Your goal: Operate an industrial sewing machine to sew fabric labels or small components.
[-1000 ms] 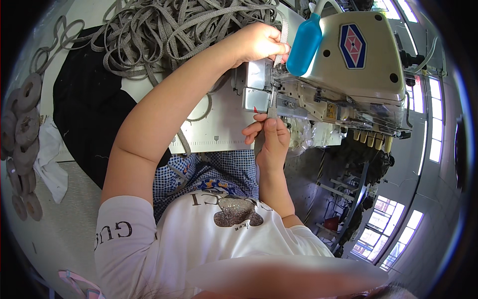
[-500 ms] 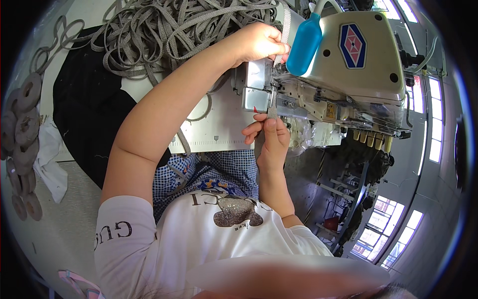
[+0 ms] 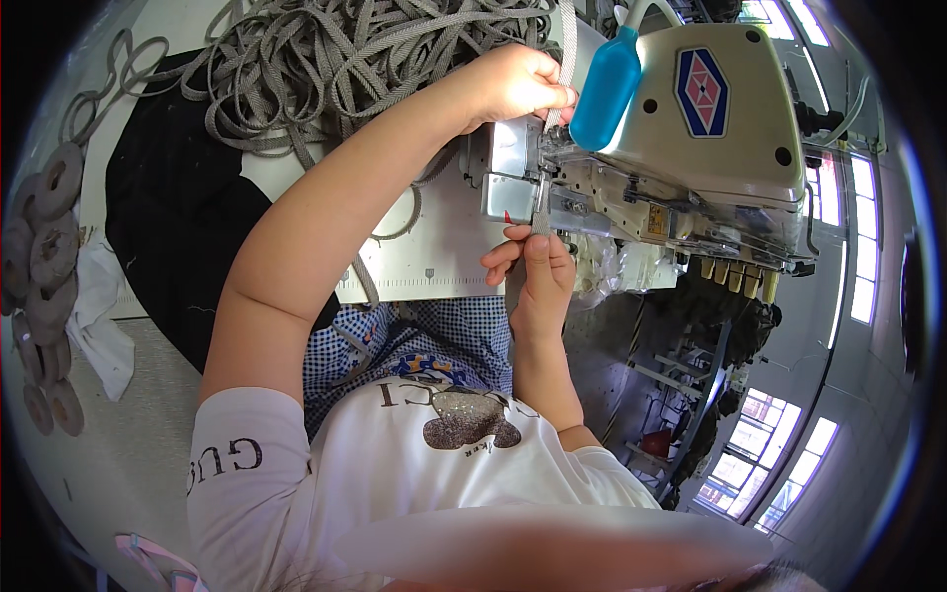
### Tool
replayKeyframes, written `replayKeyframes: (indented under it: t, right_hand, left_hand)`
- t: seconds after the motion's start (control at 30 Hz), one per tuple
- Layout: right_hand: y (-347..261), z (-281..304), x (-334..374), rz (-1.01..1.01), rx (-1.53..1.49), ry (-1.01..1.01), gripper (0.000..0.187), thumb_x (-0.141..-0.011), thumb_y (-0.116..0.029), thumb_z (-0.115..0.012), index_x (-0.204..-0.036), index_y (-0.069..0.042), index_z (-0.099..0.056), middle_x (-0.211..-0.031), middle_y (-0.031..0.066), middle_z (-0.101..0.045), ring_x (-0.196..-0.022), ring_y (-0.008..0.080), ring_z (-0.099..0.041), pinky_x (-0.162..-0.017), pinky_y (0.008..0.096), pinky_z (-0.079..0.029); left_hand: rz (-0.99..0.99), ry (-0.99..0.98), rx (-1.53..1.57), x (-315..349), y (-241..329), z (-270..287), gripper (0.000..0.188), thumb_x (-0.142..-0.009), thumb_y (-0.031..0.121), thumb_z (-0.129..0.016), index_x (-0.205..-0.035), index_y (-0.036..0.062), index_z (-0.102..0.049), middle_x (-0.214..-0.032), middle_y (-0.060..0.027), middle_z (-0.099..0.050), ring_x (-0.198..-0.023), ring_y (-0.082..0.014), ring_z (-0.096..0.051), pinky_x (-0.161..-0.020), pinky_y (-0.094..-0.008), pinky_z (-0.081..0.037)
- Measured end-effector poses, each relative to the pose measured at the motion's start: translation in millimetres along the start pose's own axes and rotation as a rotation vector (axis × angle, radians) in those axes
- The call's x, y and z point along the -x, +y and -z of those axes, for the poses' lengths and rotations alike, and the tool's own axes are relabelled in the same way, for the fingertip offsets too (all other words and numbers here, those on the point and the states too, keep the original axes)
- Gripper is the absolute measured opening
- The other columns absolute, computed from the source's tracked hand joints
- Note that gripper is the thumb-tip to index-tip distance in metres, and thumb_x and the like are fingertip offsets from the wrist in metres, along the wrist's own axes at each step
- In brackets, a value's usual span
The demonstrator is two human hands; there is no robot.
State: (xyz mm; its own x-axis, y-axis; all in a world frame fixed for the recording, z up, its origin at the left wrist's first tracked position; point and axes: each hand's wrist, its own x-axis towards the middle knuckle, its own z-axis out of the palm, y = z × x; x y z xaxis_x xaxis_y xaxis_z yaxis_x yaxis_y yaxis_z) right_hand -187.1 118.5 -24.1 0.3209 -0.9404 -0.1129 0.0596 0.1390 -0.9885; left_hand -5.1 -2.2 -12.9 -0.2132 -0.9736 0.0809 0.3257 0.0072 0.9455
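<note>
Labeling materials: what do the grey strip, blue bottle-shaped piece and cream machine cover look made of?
Grey strip: matte textile, by its visible weave.
Blue bottle-shaped piece: probably plastic; smooth, evenly coloured.
Cream machine cover: perhaps satin painted metal by its soft sheen; plastic possible.

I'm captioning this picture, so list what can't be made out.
All in the head view:
Strap: parts hidden by the left hand and the right hand.
Sewing machine: part hidden behind the blue bottle.
Strap pile: cut off by the top edge.
Black cloth: partly covered by the left arm.
Any stitching: too small to tell.
</note>
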Motion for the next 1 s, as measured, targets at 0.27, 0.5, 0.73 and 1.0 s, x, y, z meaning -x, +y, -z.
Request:
replayKeyframes:
  t: [0.27,0.5,0.73,1.0]
  right_hand:
    - [0.9,0.5,0.1,-0.004,-0.013,0.005,0.032,-0.090,-0.029,-0.045,-0.093,0.002,-0.054,-0.069,0.0150,-0.062,-0.050,0.0158,-0.053,-0.051,0.0232,-0.043]
    - [1.4,1.0,-0.4,0.004,-0.027,-0.009,0.033,-0.090,-0.029,-0.045,-0.093,0.003,-0.054,-0.069,0.0154,-0.062,-0.050,0.0158,-0.053,-0.051,0.0235,-0.043]
    - [2.6,2.2,-0.8,0.017,-0.031,-0.021,0.032,-0.090,-0.028,-0.045,-0.093,0.003,-0.054,-0.069,0.0158,-0.062,-0.050,0.0162,-0.054,-0.052,0.0236,-0.044]
    - [3.2,2.8,-0.9,0.013,-0.020,-0.019,0.032,-0.091,-0.027,-0.043,-0.094,0.004,-0.054,-0.070,0.0163,-0.062,-0.050,0.0167,-0.054,-0.052,0.0236,-0.044]
  left_hand:
    - [-0.011,-0.016,-0.014,0.1,-0.7,0.7,0.014,-0.082,0.012,-0.052,-0.089,0.0042,-0.060,-0.079,0.0000,-0.061,-0.069,-0.0059,-0.053,-0.067,-0.0202,-0.043]
    - [0.003,0.013,0.017,-1.3,-0.9,0.4,0.017,-0.082,0.016,-0.057,-0.084,0.0002,-0.060,-0.081,-0.0077,-0.064,-0.074,-0.0111,-0.059,-0.070,-0.0231,-0.046]
    - [0.007,-0.026,-0.060,-2.9,-3.1,1.3,0.016,-0.082,0.015,-0.052,-0.093,0.0053,-0.059,-0.080,0.0006,-0.061,-0.070,-0.0052,-0.054,-0.068,-0.0199,-0.043]
    - [0.021,-0.033,0.037,-1.8,-0.4,1.2,0.021,-0.084,0.016,-0.056,-0.091,-0.0033,-0.056,-0.088,-0.0129,-0.063,-0.082,-0.0157,-0.061,-0.074,-0.0259,-0.046]
